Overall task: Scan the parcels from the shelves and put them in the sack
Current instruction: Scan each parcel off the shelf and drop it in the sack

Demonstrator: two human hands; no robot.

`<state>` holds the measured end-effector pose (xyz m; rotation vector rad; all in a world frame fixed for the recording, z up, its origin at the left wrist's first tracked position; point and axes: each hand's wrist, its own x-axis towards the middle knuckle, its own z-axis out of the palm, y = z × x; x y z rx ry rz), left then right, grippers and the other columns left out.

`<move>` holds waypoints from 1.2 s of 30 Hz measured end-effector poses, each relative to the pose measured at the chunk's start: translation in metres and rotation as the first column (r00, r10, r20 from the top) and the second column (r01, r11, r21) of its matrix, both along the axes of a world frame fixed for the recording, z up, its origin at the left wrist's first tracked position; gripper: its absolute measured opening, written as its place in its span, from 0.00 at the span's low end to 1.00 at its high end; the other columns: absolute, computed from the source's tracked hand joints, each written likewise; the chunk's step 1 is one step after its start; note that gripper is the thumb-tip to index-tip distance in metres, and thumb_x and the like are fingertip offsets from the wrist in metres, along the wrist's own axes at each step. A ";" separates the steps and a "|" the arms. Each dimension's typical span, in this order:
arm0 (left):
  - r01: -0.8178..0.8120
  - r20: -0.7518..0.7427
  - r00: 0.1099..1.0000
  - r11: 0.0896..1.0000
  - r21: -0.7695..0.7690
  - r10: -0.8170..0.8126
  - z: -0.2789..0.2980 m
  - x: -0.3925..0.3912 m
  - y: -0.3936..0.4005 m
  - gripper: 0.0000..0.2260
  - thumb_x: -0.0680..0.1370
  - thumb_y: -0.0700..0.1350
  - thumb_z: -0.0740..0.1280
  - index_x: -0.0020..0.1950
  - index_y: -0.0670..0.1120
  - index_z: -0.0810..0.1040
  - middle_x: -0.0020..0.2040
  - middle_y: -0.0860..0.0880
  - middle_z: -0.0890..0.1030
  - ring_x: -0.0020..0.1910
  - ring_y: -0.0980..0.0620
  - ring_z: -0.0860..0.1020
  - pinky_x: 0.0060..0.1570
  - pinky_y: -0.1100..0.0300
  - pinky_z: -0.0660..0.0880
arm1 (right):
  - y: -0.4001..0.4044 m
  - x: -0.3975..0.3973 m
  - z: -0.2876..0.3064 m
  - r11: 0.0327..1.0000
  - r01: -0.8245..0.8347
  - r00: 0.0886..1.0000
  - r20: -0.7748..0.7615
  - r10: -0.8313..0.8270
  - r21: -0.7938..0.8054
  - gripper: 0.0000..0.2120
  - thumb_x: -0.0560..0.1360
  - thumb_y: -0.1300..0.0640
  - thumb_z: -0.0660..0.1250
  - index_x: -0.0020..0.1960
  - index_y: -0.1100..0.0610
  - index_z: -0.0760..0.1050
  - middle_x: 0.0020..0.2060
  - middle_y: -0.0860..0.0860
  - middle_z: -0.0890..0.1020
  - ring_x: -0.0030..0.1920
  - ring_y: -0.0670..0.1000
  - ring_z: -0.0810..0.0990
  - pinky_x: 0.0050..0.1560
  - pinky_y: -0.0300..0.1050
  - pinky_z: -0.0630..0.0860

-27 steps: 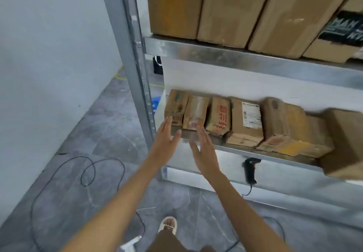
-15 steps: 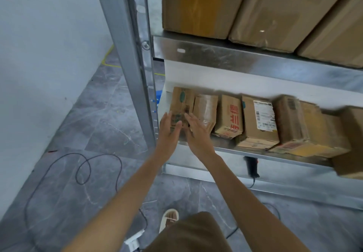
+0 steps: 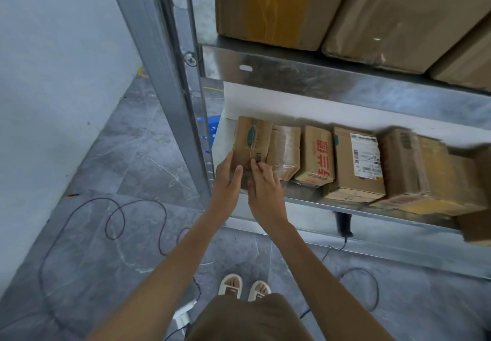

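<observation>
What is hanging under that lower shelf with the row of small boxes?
Under the lower shelf a dark handheld scanner hangs, its cable trailing down to the floor. Its upper part is covered by the shelf's front edge, so what holds it cannot be seen.
</observation>
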<state>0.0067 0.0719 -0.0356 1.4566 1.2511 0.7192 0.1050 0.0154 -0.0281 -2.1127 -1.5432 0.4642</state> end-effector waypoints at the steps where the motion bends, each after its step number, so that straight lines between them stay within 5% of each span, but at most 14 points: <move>1: -0.014 0.008 1.000 1.000 0.014 0.014 -0.005 0.001 -0.002 0.23 0.85 0.46 0.58 0.80 0.42 0.59 0.75 0.41 0.66 0.74 0.47 0.67 0.72 0.58 0.64 | -0.002 -0.001 -0.001 0.999 0.031 1.000 0.004 -0.031 0.009 0.21 0.83 0.58 0.59 0.75 0.60 0.68 0.69 0.55 0.70 0.66 0.57 0.70 0.66 0.56 0.71; 6: -0.073 0.032 0.997 0.997 0.016 0.072 -0.006 0.005 -0.013 0.29 0.81 0.56 0.58 0.79 0.43 0.62 0.72 0.42 0.69 0.72 0.45 0.68 0.74 0.46 0.66 | -0.007 -0.001 -0.005 0.995 0.095 0.994 -0.057 -0.093 0.036 0.18 0.82 0.59 0.60 0.71 0.59 0.74 0.73 0.59 0.65 0.71 0.61 0.64 0.71 0.56 0.66; 10: -0.070 0.082 0.994 0.998 -0.001 0.070 -0.006 0.004 -0.021 0.27 0.83 0.52 0.58 0.79 0.42 0.60 0.75 0.42 0.67 0.74 0.46 0.68 0.74 0.46 0.67 | -0.010 -0.007 -0.005 0.996 0.081 0.970 -0.231 -0.074 0.023 0.18 0.83 0.64 0.59 0.72 0.63 0.71 0.78 0.59 0.57 0.78 0.59 0.57 0.78 0.50 0.59; 14: -0.064 0.109 0.992 0.997 -0.042 0.069 -0.001 0.003 -0.028 0.21 0.86 0.41 0.56 0.79 0.42 0.58 0.75 0.45 0.68 0.73 0.49 0.68 0.74 0.50 0.66 | -0.013 -0.008 0.004 0.990 0.139 0.913 -0.390 -0.119 0.025 0.17 0.83 0.65 0.58 0.71 0.63 0.73 0.78 0.58 0.58 0.79 0.55 0.57 0.72 0.27 0.51; 17: -0.098 0.112 0.989 0.995 -0.034 0.101 0.000 -0.001 -0.032 0.20 0.85 0.46 0.58 0.76 0.43 0.63 0.71 0.44 0.71 0.70 0.46 0.71 0.72 0.48 0.69 | -0.015 -0.002 0.010 0.979 0.206 0.807 -0.568 -0.164 0.010 0.19 0.82 0.66 0.58 0.71 0.59 0.72 0.75 0.55 0.67 0.74 0.53 0.68 0.75 0.40 0.63; 19: -0.139 0.115 0.984 0.990 -0.002 0.139 -0.001 -0.004 -0.037 0.19 0.80 0.52 0.59 0.69 0.49 0.68 0.64 0.45 0.75 0.65 0.45 0.74 0.66 0.51 0.74 | -0.019 0.003 0.011 0.969 0.246 0.729 -0.658 -0.188 -0.004 0.21 0.81 0.66 0.59 0.72 0.54 0.70 0.68 0.52 0.75 0.65 0.48 0.76 0.67 0.39 0.72; 22: -0.208 0.112 0.972 0.978 0.020 0.205 -0.001 -0.007 -0.047 0.11 0.79 0.47 0.60 0.60 0.47 0.69 0.55 0.46 0.75 0.55 0.46 0.77 0.50 0.61 0.77 | -0.026 0.011 0.005 0.958 0.285 0.653 -0.723 -0.226 -0.042 0.23 0.81 0.64 0.63 0.74 0.54 0.66 0.54 0.49 0.80 0.50 0.37 0.79 0.49 0.29 0.75; 25: -0.234 0.083 0.968 0.972 -0.026 0.235 -0.009 -0.008 -0.055 0.09 0.83 0.40 0.62 0.61 0.40 0.65 0.57 0.43 0.74 0.52 0.46 0.78 0.41 0.66 0.77 | -0.030 0.009 -0.002 0.970 0.215 0.654 -0.720 -0.232 -0.117 0.22 0.83 0.58 0.62 0.76 0.49 0.65 0.56 0.47 0.80 0.50 0.39 0.78 0.55 0.39 0.78; 31: -0.057 -0.106 0.992 0.994 0.089 0.066 -0.029 -0.014 -0.070 0.26 0.83 0.42 0.62 0.76 0.60 0.57 0.73 0.46 0.68 0.70 0.46 0.72 0.63 0.53 0.75 | -0.035 -0.007 -0.020 0.962 0.179 0.684 -0.677 -0.272 -0.205 0.26 0.80 0.37 0.55 0.77 0.40 0.63 0.68 0.53 0.70 0.70 0.56 0.69 0.71 0.59 0.69; 33: -0.028 -0.166 0.985 0.994 0.102 0.044 -0.028 -0.013 -0.073 0.27 0.84 0.43 0.61 0.78 0.61 0.56 0.75 0.44 0.65 0.71 0.45 0.70 0.65 0.54 0.72 | -0.039 -0.008 -0.013 0.960 0.167 0.593 -0.756 -0.278 -0.223 0.24 0.83 0.39 0.50 0.78 0.41 0.63 0.71 0.51 0.68 0.73 0.53 0.67 0.73 0.53 0.68; 36: -0.066 -0.167 0.983 0.994 0.090 0.080 -0.025 -0.012 -0.076 0.26 0.84 0.45 0.62 0.79 0.57 0.56 0.75 0.43 0.65 0.70 0.45 0.70 0.65 0.53 0.71 | -0.046 -0.004 -0.007 0.959 0.123 0.443 -0.851 -0.283 -0.255 0.20 0.86 0.46 0.49 0.77 0.43 0.64 0.74 0.48 0.69 0.72 0.48 0.68 0.62 0.35 0.70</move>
